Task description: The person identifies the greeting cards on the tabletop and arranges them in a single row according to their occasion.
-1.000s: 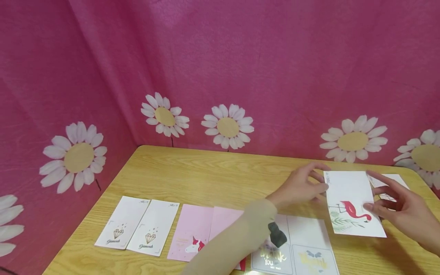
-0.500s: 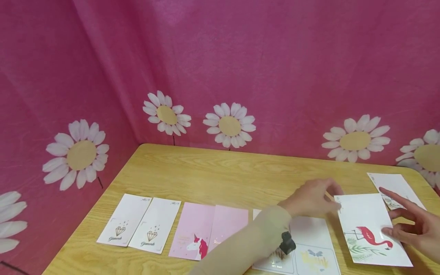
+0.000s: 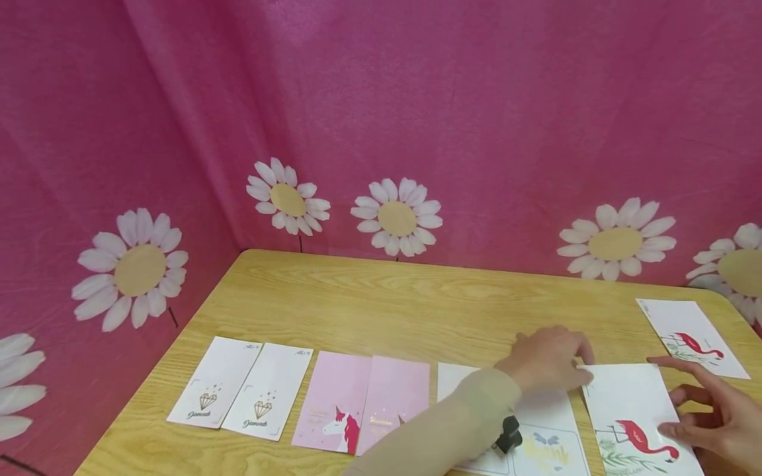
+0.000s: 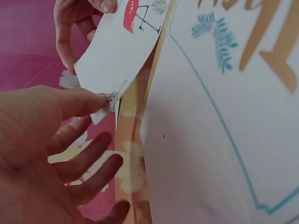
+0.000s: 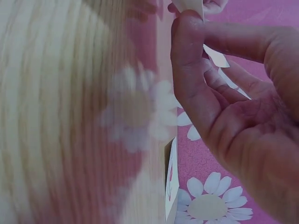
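Observation:
A white card with a red flamingo and green leaves [image 3: 625, 396] is held between both hands at the table's right front. My left hand [image 3: 550, 360] pinches its upper left corner; in the left wrist view the thumb [image 4: 86, 101] lies over that corner, and the other fingers are spread below. On the right edge my right hand [image 3: 717, 413] grips the card with its thumb in front and fingers behind. The right wrist view shows thumb and finger meeting on the card's edge [image 5: 190, 4]. A second flamingo card [image 3: 693, 337] lies farther back on the right.
Left of the held card lie white "thank you" cards [image 3: 550, 423], partly covered by the left sleeve [image 3: 440, 430]. Two pink unicorn cards [image 3: 339, 380] and two white diamond cards [image 3: 235, 380] continue the row. A pink flowered curtain [image 3: 476, 132] hangs behind the wooden table [image 3: 369, 297].
Both hands have brought the flamingo card down and toward the front of the table, beside the "thank you" cards. The second flamingo card behind is now more fully uncovered.

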A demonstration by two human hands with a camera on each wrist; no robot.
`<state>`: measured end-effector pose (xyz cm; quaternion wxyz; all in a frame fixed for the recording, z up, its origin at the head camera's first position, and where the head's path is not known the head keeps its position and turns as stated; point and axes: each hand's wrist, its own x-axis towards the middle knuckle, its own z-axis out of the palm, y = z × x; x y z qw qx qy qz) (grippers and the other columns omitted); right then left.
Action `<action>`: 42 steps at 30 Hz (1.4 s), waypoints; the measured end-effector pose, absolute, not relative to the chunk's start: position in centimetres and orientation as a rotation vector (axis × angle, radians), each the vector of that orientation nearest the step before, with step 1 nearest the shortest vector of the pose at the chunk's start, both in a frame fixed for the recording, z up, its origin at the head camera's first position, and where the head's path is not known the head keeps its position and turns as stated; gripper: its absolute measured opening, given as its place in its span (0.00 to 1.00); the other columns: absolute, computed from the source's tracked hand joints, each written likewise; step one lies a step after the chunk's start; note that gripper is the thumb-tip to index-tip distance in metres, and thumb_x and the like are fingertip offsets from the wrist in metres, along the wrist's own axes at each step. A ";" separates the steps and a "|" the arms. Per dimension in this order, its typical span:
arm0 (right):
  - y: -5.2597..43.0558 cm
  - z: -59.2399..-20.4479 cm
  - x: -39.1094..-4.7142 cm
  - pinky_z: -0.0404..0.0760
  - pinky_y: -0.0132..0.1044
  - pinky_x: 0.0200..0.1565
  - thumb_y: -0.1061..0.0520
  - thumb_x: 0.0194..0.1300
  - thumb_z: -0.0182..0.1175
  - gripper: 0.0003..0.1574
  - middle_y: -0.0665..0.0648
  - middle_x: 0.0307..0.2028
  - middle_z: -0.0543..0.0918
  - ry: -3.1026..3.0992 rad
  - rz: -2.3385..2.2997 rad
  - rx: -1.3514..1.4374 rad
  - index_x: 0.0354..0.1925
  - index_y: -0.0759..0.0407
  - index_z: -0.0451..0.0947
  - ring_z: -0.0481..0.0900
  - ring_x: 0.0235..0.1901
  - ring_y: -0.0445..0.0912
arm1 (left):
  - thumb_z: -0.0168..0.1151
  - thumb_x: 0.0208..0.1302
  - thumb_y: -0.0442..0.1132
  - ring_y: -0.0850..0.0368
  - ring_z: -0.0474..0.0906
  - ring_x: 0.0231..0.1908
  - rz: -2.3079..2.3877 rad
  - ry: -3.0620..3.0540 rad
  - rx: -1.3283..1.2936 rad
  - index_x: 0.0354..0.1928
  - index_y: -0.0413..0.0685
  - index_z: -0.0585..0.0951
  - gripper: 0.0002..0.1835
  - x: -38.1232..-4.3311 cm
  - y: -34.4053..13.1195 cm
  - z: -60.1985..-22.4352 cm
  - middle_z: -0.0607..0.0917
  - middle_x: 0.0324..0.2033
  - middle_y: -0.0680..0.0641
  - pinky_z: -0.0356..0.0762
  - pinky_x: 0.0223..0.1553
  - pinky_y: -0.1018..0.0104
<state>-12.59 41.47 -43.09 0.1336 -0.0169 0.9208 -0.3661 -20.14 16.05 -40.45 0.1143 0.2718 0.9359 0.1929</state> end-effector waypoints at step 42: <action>39.9 -43.4 -12.5 0.67 0.29 0.27 0.43 0.55 0.75 0.48 0.48 0.31 0.72 2.656 -0.519 -0.084 0.65 0.64 0.71 0.68 0.25 0.38 | 0.69 0.62 0.56 0.65 0.64 0.43 0.281 2.802 0.791 0.38 0.81 0.79 0.08 -18.9 16.7 -40.8 0.73 0.42 0.69 0.65 0.53 0.53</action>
